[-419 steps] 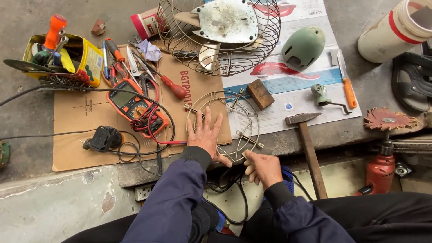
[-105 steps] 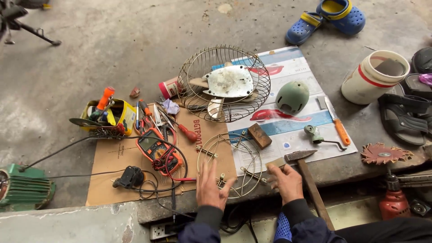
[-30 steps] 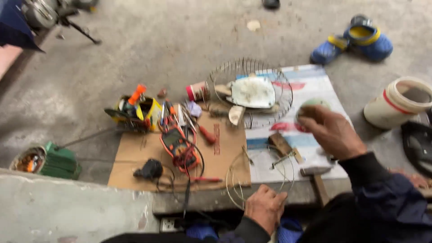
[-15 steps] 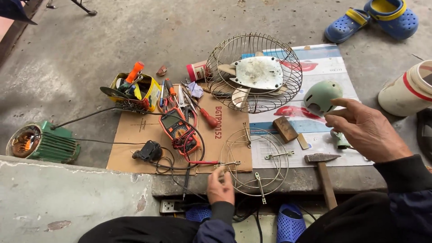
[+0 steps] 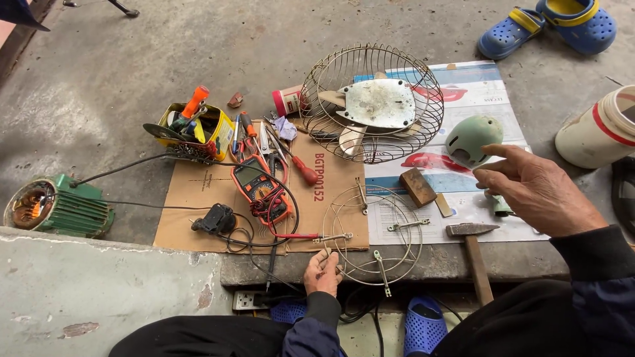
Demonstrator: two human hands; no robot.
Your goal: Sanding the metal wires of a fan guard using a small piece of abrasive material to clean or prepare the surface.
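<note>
The left hand [image 5: 322, 272] is gripping the near rim of the flat wire fan guard [image 5: 372, 233], which is lying on the floor beside the hammer [image 5: 473, 254]. The right hand [image 5: 537, 192] is hovering empty, fingers loosely spread, beyond the hammer, just short of the green motor cap [image 5: 472, 137].

meter [image 5: 261, 190] left of grille [image 5: 374, 233], hammer [image 5: 472, 248] right

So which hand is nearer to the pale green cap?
Right. The right hand hovers just beside the pale green cap; the left hand rests far off, at the flat wire grille.
</note>
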